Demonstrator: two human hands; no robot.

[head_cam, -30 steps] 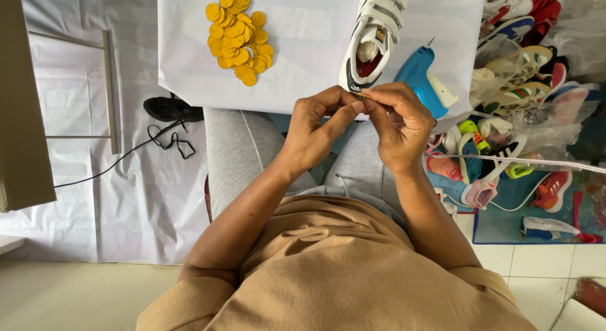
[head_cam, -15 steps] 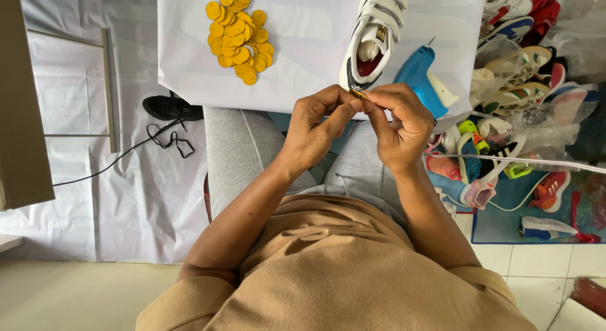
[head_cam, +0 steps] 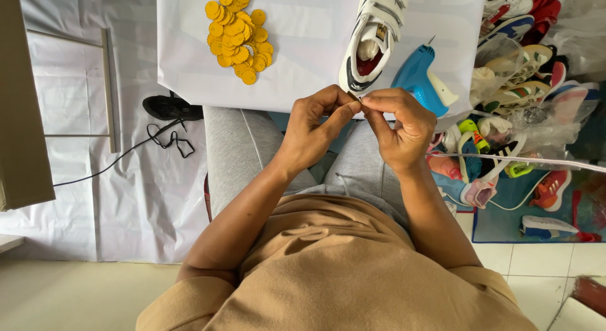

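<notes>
Left hand: fingertips pinched on a tiny dark object.
Right hand: fingertips pinching it too.
Far: white strapped sneaker.

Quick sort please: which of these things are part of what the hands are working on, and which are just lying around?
In hand:
left hand and right hand, pinching one tiny dark piece between their fingertips.

Lying about:
pile of round yellow discs
white strapped sneaker
blue glue gun
heap of mixed shoes
black cable

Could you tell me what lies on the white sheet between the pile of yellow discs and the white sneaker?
Nothing: in the head view, the white sheet is bare between the pile of yellow discs and the white sneaker.
</notes>
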